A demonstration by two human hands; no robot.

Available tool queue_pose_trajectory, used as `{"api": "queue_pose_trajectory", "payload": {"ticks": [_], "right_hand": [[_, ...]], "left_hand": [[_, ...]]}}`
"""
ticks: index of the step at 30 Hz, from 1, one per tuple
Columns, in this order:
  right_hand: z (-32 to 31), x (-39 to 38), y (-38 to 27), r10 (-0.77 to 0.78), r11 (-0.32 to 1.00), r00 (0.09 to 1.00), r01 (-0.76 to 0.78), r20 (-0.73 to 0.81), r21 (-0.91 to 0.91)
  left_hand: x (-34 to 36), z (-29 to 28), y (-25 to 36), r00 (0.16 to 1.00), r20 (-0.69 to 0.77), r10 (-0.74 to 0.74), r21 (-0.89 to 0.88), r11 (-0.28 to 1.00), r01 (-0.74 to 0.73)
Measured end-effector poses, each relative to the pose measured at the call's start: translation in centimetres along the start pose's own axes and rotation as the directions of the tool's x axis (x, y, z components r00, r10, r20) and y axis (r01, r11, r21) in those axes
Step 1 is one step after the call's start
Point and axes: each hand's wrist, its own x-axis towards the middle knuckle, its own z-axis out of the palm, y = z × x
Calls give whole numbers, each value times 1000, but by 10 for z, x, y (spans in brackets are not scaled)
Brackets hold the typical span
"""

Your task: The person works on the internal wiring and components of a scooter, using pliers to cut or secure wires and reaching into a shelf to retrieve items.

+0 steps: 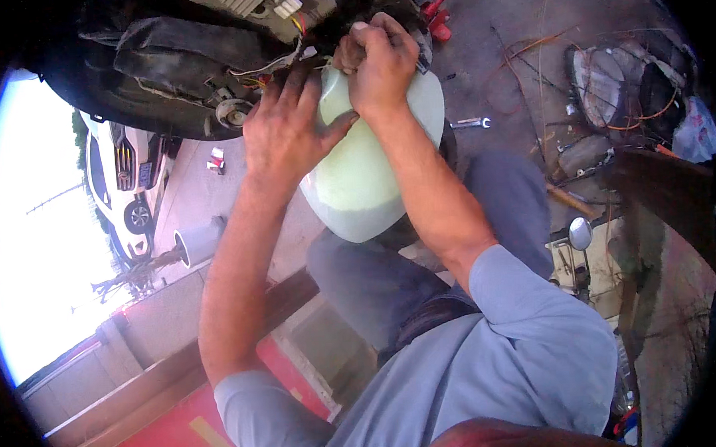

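A pale green, smooth, curved panel (364, 175) with a rounded lower tip stands upright in front of me, above my knees. My left hand (286, 135) lies along its left edge. Its thumb rests on the panel's face and its fingers are stretched out toward dark wiring. At the panel's top, my right hand (383, 70) is closed with the fingers curled. What it pinches is hidden behind the fingers. Wires (301, 26) with a white connector run just above and left of my hands, at a dark vehicle part (175, 56).
On the ground right of the panel lies a wrench (471, 123). A red-handled tool (439, 24) is farther off. Loose cables, rubble and a plastic bag (696, 129) sit at the right, near a wooden handle (573, 200). Far left stands a white car (124, 178).
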Motion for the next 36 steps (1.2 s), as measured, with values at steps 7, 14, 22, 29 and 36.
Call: {"api": "queue_pose_trajectory", "payload": {"ticks": [7,14,22,29,36], "right_hand": [[-5,17,1,-9,1000,998,9,-62,-4],[-6,25,4,88,996,988,-84,-130,39],[-8,30,7,136,990,988,-139,-70,-33],[-32,24,-3,61,905,998,-66,-25,-420],[-151,-95,-70,-25,406,999,-25,-38,-913]], "left_hand": [[-3,10,-5,1000,21,-17,-47,999,18],[4,6,-3,988,132,-81,-47,995,87],[-119,36,41,781,-247,-574,-535,752,384],[-196,112,91,423,371,-826,-828,-89,554],[-182,66,136,450,406,-795,-744,-2,668]]}}
